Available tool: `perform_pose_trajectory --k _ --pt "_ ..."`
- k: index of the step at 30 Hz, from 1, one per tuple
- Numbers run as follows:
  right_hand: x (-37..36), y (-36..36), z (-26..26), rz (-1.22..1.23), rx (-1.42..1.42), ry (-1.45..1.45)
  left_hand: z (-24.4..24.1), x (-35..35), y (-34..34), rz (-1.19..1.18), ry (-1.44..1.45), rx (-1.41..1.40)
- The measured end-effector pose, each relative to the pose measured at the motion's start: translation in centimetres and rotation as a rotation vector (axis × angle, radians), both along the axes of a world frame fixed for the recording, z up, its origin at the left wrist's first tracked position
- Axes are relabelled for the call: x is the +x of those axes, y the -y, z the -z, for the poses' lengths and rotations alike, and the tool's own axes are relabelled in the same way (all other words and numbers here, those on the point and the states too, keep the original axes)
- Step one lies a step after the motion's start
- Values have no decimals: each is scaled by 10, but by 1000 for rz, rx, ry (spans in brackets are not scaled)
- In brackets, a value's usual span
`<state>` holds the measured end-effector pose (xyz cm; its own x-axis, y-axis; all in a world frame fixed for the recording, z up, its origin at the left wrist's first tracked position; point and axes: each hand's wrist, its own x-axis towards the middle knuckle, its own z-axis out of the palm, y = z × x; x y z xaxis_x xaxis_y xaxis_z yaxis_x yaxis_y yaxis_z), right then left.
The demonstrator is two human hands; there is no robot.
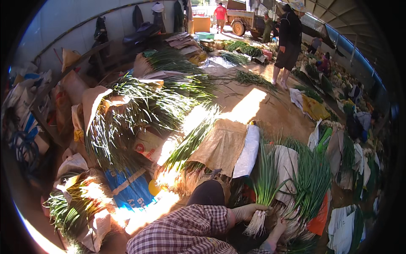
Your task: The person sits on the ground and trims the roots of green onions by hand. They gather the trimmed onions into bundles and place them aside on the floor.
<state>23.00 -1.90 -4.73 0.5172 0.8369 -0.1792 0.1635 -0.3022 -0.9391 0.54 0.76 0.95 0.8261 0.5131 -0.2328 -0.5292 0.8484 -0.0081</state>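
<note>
A bunch of green onions (265, 177) with white roots hanging down is gripped near its base by my left hand (250, 212). My right hand (278, 229) reaches to the roots of a larger heap of green onions (309, 181) just to the right; its fingers are partly hidden among the roots. Behind the held bunch, a pale sack (285, 165) lies over part of that heap. On the left side of my knee, more green onions (182, 155) lie partly under a brown sack (220, 144) and a white sack (249, 150).
Large onion piles (136, 111) and a blue printed sack (127, 187) lie to the left. Cut onions in a bundle (76, 200) sit at lower left. A person in dark clothes (288, 41) stands ahead on the brown floor (272, 108). A truck (241, 19) stands far back.
</note>
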Motion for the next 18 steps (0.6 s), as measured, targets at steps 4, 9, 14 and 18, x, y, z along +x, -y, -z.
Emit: perform_pose_trajectory --k 4,9,14,18 --pt "-44 24 -58 136 176 -252 24 10 -6 69 36 -7" --pt "-34 43 -38 -316 80 139 11 38 4 46 -242 131" --pt "-59 65 -39 -495 -183 -503 15 6 6 46 -330 180" --pt "-30 54 -18 -141 -45 -298 -7 18 13 20 -435 125"
